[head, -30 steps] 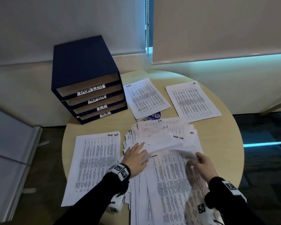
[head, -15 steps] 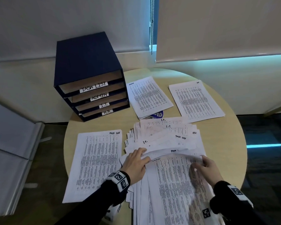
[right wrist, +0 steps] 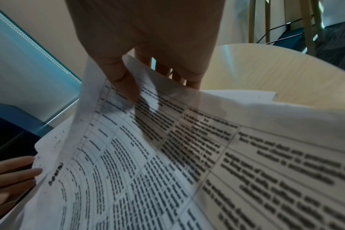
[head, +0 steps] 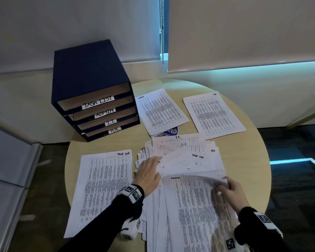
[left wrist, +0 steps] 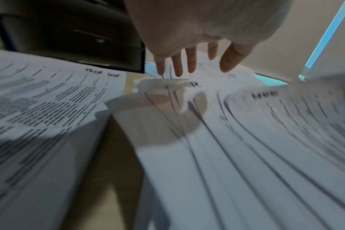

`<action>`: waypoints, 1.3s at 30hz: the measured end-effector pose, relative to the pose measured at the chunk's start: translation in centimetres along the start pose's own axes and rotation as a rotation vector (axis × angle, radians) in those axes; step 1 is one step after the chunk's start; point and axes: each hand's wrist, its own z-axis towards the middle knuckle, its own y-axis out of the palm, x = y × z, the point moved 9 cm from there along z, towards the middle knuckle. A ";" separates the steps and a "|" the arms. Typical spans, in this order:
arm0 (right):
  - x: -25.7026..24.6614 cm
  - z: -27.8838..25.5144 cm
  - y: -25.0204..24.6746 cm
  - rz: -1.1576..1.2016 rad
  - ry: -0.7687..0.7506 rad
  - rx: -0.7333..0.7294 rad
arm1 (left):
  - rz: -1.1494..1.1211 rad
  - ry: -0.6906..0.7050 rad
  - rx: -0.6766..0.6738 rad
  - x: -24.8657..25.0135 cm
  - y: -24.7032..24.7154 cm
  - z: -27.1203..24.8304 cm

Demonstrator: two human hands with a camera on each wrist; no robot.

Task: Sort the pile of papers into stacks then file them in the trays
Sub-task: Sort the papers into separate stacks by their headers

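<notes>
A loose pile (head: 180,160) of printed papers lies fanned across the middle of the round tabletop (head: 244,151) and reaches its near edge. The right hand (head: 231,190) pinches the far right corner of the top sheet (head: 195,206) — thumb on its printed face, fingers behind it in the right wrist view — and that corner is lifted and curled off the pile. The left hand (head: 149,173) lies flat on the pile's left side with straight, spread fingers, pressing the sheets and gripping nothing.

Three sorted stacks lie apart from the pile: one headed "TASK LIST" (head: 102,188) just left of it, one headed "ADMIN" (head: 160,111) beyond it, and a third (head: 213,115) at the far right, its heading too small to read.

The dark blue tray unit (head: 87,77) stands at the far left edge, beside the "ADMIN" stack — four trays labelled from the top TASK LIST, ADMIN, I.T., H.R.
</notes>
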 end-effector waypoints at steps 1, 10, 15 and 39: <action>0.2 0.3 0.2 0.000 0.006 -0.001 | 0.002 -0.063 0.019 -0.9 -0.4 0.6; -0.8 1.7 1.6 -0.035 -0.027 -0.024 | 0.168 -0.099 0.197 -0.4 -5.1 6.9; -1.3 1.9 2.2 -0.055 -0.026 -0.035 | 0.160 0.081 0.266 2.2 -7.0 7.9; 2.2 3.6 0.4 -0.032 0.005 -0.019 | -0.004 0.020 -0.087 3.2 1.3 2.4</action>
